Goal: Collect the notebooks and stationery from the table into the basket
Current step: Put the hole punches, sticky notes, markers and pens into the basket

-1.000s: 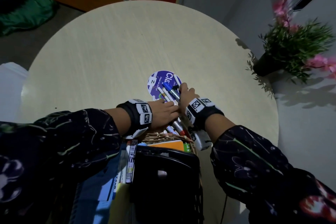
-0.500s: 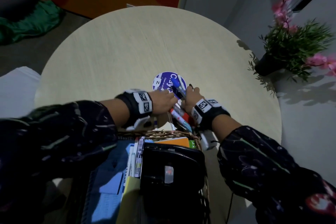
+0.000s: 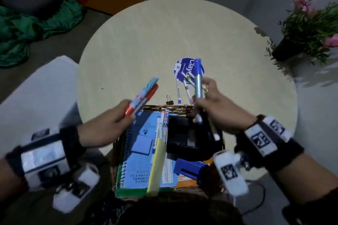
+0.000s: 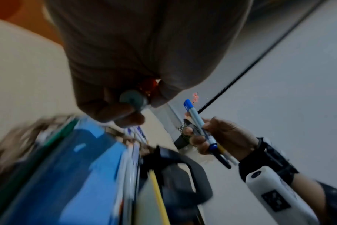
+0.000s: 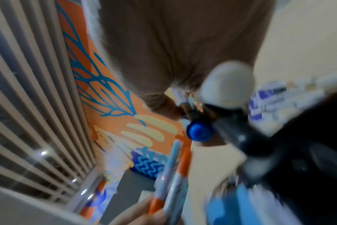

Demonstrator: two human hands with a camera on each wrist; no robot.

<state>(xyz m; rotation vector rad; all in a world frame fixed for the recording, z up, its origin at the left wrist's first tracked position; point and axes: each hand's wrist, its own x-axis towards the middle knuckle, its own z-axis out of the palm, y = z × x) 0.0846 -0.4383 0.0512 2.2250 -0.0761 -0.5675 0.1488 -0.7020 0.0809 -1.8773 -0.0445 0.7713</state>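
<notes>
Black wristbands [image 3: 274,139] with white marker-tagged camera blocks [image 3: 230,171], dark floral sleeves [image 3: 311,212]

The counter [image 3: 146,42] looks like pale matt wood grain. The basket [image 3: 175,107] is rough woven wicker. The markers [image 3: 198,82] look like smooth, glossy plastic; the notebook [image 3: 140,151] cover is matt paper.

We see our left hand [image 4: 137,64] up close, gripping red and grey markers [image 4: 134,99]. Our right hand [image 4: 221,135] grips a blue marker [image 4: 197,121] above the blurry basket [image 4: 29,130].
</notes>
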